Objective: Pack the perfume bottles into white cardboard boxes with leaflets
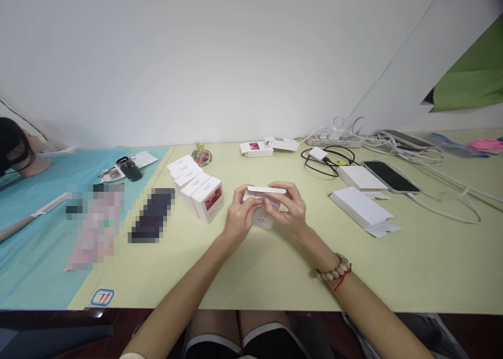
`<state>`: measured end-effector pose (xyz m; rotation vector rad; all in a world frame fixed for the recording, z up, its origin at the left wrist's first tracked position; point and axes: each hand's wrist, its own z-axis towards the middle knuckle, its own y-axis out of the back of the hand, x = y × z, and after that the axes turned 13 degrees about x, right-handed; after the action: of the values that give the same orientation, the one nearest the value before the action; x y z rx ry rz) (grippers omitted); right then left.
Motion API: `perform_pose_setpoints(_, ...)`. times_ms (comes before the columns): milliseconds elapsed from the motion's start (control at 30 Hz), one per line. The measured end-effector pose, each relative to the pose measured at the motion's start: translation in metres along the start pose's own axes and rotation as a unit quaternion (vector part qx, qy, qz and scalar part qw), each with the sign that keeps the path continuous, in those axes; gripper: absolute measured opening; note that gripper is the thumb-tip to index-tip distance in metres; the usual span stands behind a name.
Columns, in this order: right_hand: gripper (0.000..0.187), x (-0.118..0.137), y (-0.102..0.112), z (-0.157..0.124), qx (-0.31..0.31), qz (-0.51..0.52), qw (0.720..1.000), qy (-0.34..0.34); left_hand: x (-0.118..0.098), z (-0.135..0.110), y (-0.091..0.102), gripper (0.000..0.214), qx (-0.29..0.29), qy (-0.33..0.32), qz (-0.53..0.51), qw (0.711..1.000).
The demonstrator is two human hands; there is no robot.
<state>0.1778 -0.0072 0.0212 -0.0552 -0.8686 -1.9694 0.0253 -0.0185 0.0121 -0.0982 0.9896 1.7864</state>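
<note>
Between my two hands, above the middle of the yellow table, is a small white cardboard box [264,221] with a white flap along its top. My left hand [240,212] grips its left side, thumb across the near face. On the right side my right hand [291,207] grips the same box, its thumb meeting the left one near the flap. The box's contents are hidden. To the left stands a row of white boxes [201,187], the nearest showing a dark red picture. Two plain white boxes [359,207] with loose end flaps lie to the right.
A phone [390,176], a black cable [334,160] and white cords around a power strip [334,140] occupy the right. Further boxes [256,149] lie by the wall. A glass jar [201,155] stands behind the row. Leftward, a blue cloth [35,264] holds several items beside a person [23,147].
</note>
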Motion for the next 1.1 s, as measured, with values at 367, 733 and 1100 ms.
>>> perform_pose_setpoints(367, 0.02, 0.005, -0.001, 0.003, -0.022, 0.022, 0.999, 0.01, 0.003, 0.0, 0.005, 0.016, -0.043, -0.056, 0.004, 0.997)
perform_pose_setpoints(733, 0.024, 0.01, -0.002, 0.006, -0.014, 0.045, 0.999, 0.025, -0.01, 0.001, 0.006, 0.021, 0.006, 0.021, 0.137, 0.99)
perform_pose_setpoints(1100, 0.031, 0.009, 0.001, 0.004, 0.014, 0.09, 0.994, 0.057, -0.001, 0.0, -0.001, 0.012, -0.082, -0.062, 0.227, 0.968)
